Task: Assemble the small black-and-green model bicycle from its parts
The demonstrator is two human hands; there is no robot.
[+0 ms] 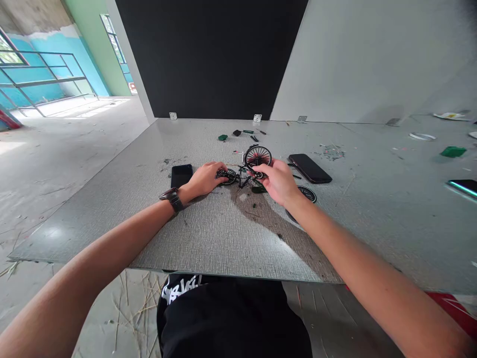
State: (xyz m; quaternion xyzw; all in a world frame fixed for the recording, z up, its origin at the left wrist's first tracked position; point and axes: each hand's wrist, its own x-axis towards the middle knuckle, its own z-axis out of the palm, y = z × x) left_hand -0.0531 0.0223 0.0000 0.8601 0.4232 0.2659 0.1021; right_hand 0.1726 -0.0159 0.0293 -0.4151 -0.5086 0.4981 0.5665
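Observation:
A black miniature bicycle frame (244, 177) is on the grey textured table, with small parts around it. The thumb and fingers of my right hand (278, 180) pinch the frame near its middle. A small spoked wheel (231, 176) lies at the frame's left end, and my left hand (206, 178) closes on its near side with thumb and fingertips. Whether this wheel is joined to the frame I cannot tell. Just behind the frame stands a larger spoked wheel (264, 155). Another wheel (308, 194) lies beside my right wrist, and my forearm partly covers things there.
One phone (181, 175) lies by my left wrist, another phone (310, 168) right of my right hand. Small green and black pieces (222, 137) are scattered toward the black panel (212, 59). At far right are a green piece (453, 151) and a glowing device (464, 187).

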